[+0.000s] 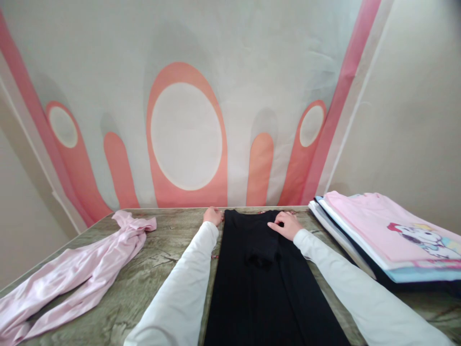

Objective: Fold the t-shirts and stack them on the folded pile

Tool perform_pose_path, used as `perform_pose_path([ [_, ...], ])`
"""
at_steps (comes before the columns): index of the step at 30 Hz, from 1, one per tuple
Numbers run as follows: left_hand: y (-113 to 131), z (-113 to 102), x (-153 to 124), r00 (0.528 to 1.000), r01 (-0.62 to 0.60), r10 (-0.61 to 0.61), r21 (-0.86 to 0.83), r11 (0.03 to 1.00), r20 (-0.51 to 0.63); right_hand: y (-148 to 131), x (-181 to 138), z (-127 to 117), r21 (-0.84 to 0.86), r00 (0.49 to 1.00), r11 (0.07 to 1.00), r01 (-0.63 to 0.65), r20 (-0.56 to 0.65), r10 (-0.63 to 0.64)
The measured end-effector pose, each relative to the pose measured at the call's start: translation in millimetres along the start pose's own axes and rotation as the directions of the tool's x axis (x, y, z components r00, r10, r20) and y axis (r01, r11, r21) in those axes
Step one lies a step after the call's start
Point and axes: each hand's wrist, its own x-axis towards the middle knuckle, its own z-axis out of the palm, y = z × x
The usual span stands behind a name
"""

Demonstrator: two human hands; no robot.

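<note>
A black garment (259,283) lies stretched out lengthwise on the wooden table (144,283), from the near edge to the far edge. My left hand (212,216) grips its far left corner, fingers curled around the cloth. My right hand (286,225) rests on the garment's far right part, fingers closed and pressed on the fabric. Both arms wear white sleeves. A small fold bunches in the cloth between my arms.
A crumpled pale pink garment (79,269) lies on the table's left side. A stack of folded shirts (389,240), topped by a pink one with a cartoon print, sits at the right. A wall with pink arches stands right behind the table.
</note>
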Motion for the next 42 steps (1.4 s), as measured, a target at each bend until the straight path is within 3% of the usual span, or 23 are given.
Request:
perform_pose_path([
  [8,-13,21,29,0.999,-0.050,0.051,-0.081,0.995,0.013,-5,-2,-2,0.157,0.991,0.979,0.130,0.013,-0.134],
  [15,-23,21,41,0.982,-0.185,0.183,-0.073,0.980,-0.042,-5,-2,-2,0.230,0.992,0.965,0.126,-0.009,-0.127],
  [24,-32,25,45,0.921,-0.385,0.387,0.043,0.922,-0.050,0,-1,8,0.207,0.998,0.977,0.052,0.026,-0.059],
  [28,-30,17,43,0.900,-0.434,0.436,0.125,0.892,0.012,1,-1,8,0.215,0.998,0.975,0.060,0.018,-0.066],
  [35,-27,-5,39,0.851,-0.521,0.479,0.230,0.822,0.216,0,-2,6,0.222,0.997,0.973,0.064,0.018,-0.070],
  [42,-29,-13,51,0.850,-0.525,0.466,0.313,0.792,0.246,-5,-4,0,0.265,0.994,0.958,0.110,-0.032,-0.106],
])
